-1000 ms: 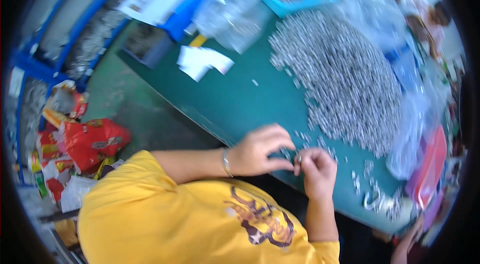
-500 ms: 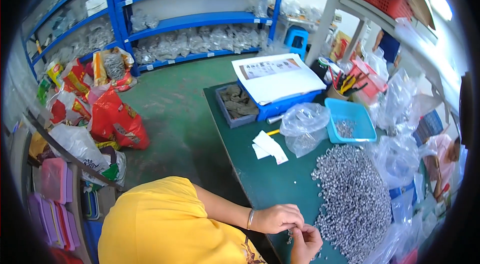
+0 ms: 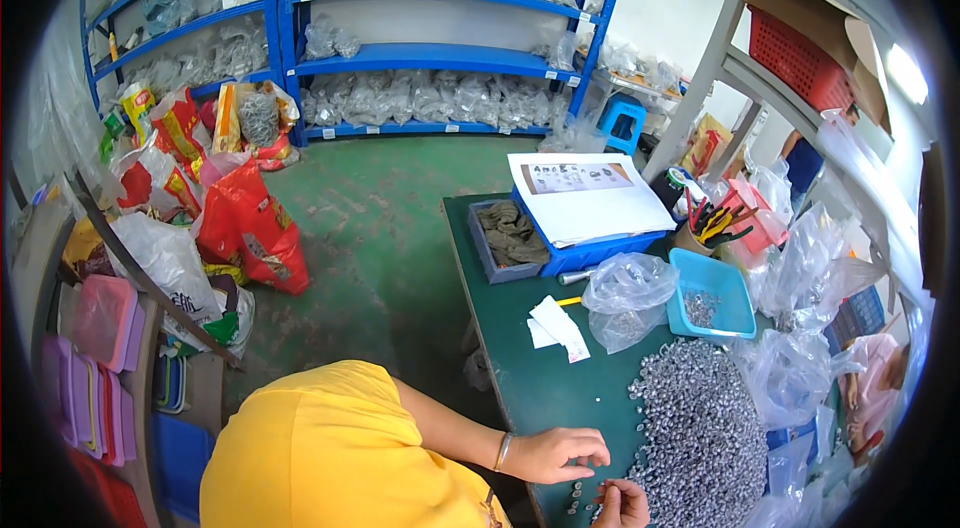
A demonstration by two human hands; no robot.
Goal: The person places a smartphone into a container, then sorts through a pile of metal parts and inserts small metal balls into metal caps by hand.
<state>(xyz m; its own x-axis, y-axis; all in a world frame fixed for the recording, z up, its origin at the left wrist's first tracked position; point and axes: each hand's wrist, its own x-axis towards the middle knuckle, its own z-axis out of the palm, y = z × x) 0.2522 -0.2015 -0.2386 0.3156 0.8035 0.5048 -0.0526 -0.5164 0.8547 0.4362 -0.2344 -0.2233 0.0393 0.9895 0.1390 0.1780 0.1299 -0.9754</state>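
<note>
Looking down, we find the heap of small silver metal pieces (image 3: pixel 700 423) on the green counter (image 3: pixel 535 386), ahead and rightward, its long axis running away from us. Our right hand (image 3: pixel 624 507) is nearer, fingers curled; whether it pinches anything, we cannot tell. Our left hand (image 3: pixel 560 455) has fingers loosely spread.

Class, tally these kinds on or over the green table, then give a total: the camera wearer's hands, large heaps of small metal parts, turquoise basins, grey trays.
Left hand and right hand: 2
Heap of small metal parts: 1
Turquoise basin: 1
Grey tray: 1
Total: 5
Single parts in the heap are too many to count.
</note>
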